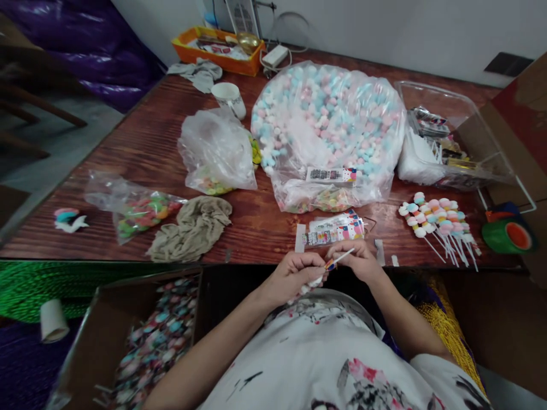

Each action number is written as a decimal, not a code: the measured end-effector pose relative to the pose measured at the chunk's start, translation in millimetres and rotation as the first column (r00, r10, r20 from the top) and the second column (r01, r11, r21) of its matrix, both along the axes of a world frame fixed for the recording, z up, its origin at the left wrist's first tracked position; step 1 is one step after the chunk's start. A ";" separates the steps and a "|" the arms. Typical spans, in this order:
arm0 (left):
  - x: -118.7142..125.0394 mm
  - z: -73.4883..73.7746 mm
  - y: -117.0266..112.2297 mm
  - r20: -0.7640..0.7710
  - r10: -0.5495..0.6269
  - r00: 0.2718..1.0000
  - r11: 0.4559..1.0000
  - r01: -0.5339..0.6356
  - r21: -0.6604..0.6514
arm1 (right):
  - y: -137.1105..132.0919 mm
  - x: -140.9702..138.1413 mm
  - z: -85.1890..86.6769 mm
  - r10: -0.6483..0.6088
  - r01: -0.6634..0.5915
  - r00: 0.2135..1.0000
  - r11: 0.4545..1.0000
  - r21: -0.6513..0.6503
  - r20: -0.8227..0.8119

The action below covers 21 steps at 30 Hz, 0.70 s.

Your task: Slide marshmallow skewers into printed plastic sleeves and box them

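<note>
At the table's front edge, my left hand (297, 277) is wrapped round a marshmallow pop (316, 282). Its white stick (345, 254) points up and to the right, and a small coloured printed piece shows at the stick's base. My right hand (354, 259) is closed at the wrapper beside the stick, its fingertips partly hidden. Just beyond both hands lie several flat printed bags (333, 230). Off to the right, a bunch of marshmallow pops (440, 219) rests on the table with sticks toward me.
A large clear bag of pastel marshmallows (329, 114) fills the middle back. Left of it are a white mug (229, 99), gummy candy bags (147, 213) and a crumpled cloth (192, 228). A clear bin (453, 142) and green tape (506, 236) stand right. Below left, a box (94, 330) holds finished-looking pops.
</note>
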<state>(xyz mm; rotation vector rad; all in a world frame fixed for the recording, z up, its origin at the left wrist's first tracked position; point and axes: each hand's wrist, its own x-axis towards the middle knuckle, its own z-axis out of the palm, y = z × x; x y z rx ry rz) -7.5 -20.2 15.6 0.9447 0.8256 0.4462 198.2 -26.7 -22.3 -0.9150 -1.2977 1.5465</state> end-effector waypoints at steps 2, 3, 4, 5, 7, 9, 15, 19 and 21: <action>-3.0 0.0 -0.5 -0.004 0.026 1.000 0.997 -0.026 0.067 | -2.1 -4.1 -3.9 0.021 -0.027 0.997 0.996 -0.084 -0.068; -4.5 -0.3 -0.4 -0.001 0.039 0.999 0.994 -0.039 0.105 | -3.7 -6.1 -5.6 0.024 -0.036 0.994 0.993 -0.114 -0.109; -5.8 -0.7 -0.2 -0.001 0.045 0.999 0.988 -0.045 0.147 | -5.5 -8.1 -7.1 0.019 -0.040 0.989 0.989 -0.142 -0.146; -6.9 -1.0 0.2 -0.009 0.046 0.999 0.980 -0.044 0.194 | -7.3 -10.0 -8.1 0.010 -0.041 0.984 0.984 -0.171 -0.175; -8.1 -1.1 1.2 -0.041 0.039 0.998 0.956 -0.026 0.293 | -10.3 -13.9 -9.1 -0.027 -0.023 0.977 0.974 -0.227 -0.213; -7.9 -0.2 2.2 -0.070 0.033 0.997 0.922 -0.004 0.387 | -11.7 -17.3 -8.5 -0.079 0.008 0.967 0.959 -0.284 -0.242; -7.4 2.5 2.8 -0.116 -0.002 0.993 0.815 0.068 0.576 | -10.6 -19.7 -8.1 -0.113 -0.026 0.947 0.906 -0.422 -0.301; -9.8 -3.6 0.2 -0.097 0.032 0.995 0.848 0.024 0.530 | -11.1 -19.0 -13.1 -0.064 -0.052 0.960 0.916 -0.397 -0.273; -9.4 -7.8 -1.3 -0.070 0.078 0.995 0.912 -0.042 0.407 | -13.2 -18.4 -13.7 -0.035 -0.051 0.971 0.935 -0.351 -0.235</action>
